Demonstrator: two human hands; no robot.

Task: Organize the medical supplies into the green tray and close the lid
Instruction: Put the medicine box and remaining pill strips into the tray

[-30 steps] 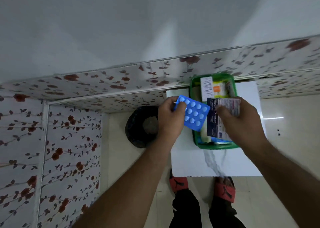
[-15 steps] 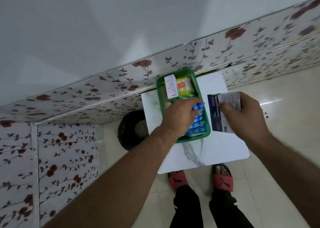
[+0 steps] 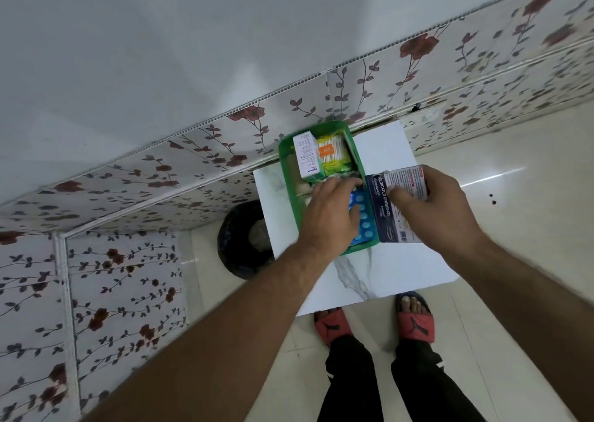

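The blue blister pack [image 3: 364,219], held above the table [image 3: 401,261] a second ago, now lies in the green tray [image 3: 284,161] under the left hand [image 3: 328,209]. I cannot tell if its fingers [image 3: 347,185] still pinch it. The right hand [image 3: 440,203] grips the medicated dressings box [image 3: 382,209] at the tray's right rim; I judge it goes in next.

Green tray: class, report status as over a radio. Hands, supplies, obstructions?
Left hand on blue blister pack inside green tray. Right hand holds dressings box at tray's right rim. No lid in view.

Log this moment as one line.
left hand: on blister pack in tray | right hand: holds dressings box by tray's right rim
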